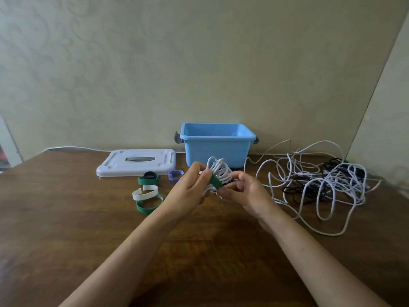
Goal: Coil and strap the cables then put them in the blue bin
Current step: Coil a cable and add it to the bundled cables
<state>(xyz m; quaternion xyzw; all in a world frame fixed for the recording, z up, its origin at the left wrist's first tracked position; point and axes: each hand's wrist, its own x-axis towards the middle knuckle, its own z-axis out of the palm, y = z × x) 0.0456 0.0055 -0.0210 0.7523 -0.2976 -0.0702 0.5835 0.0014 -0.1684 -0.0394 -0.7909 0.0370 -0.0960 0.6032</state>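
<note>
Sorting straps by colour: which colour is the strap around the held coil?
Green strap, clearest in the head view.

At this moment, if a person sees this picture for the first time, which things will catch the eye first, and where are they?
First, the two hands at the centre: the left hand and right hand hold a coiled white cable with a green strap wrapped around it. Just behind stands the open blue bin against the wall. To the right, a tangle of white and black cables sprawls over the wooden table.
</note>
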